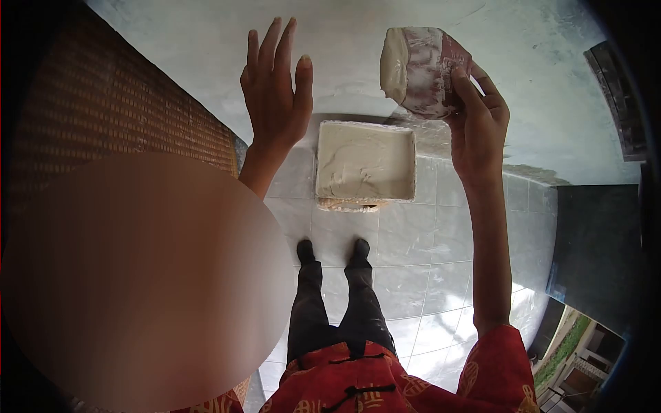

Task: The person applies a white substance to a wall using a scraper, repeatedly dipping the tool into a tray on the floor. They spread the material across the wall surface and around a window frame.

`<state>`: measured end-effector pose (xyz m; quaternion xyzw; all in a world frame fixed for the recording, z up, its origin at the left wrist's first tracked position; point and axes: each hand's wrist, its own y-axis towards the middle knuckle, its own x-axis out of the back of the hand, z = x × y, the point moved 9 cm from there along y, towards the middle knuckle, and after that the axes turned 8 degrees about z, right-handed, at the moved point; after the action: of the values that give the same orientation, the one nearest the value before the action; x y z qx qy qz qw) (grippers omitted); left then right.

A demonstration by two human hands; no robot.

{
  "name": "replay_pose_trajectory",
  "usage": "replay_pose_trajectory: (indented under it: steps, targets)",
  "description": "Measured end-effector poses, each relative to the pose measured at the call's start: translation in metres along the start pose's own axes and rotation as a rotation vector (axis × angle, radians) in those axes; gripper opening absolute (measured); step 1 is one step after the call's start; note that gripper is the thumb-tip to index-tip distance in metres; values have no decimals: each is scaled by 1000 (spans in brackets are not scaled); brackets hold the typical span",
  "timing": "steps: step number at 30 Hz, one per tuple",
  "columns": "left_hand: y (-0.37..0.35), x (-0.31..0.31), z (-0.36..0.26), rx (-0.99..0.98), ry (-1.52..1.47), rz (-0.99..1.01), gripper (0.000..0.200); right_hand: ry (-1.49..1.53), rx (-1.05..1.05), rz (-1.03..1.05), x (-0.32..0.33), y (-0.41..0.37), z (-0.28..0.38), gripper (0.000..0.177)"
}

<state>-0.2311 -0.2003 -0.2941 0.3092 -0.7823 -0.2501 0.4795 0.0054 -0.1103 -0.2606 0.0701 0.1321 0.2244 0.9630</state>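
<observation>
My right hand [480,124] grips a reddish, putty-smeared spreader [441,76] by its right end, with the thumb across its face. Thick pale putty [394,65] coats the spreader's left edge, which is held up in front of the wall. Raised at the upper left, my left hand [277,89] is empty, its fingers stretched and apart over the wall surface. Below and between the two hands, a rectangular tub [415,165] of wet, creamy putty sits on a crusted support.
A pale, patchy wall [344,41] spans the top. Woven panelling [138,89] runs along the left, and grey tiles [406,241] cover the floor. A dark panel [595,241] stands at the right. A blurred round patch hides the lower left.
</observation>
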Motion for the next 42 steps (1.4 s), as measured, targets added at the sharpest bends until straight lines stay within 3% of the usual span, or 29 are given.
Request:
replay_pose_trajectory:
  steps: [5,13,27,42]
  targets:
    - [79,65,-54,-179,-17,-117,50,10,129,-143,5,-3,93,36]
    - [160,125,-156,-381,32,-304,50,44,371,-160,33,-7,216,32]
    - [238,128,-311,-488,142,-523,52,83,581,-83,134,13,345,25]
    - [314,86,-342,-541,71,-555,48,-8,721,-255,187,58,404,25]
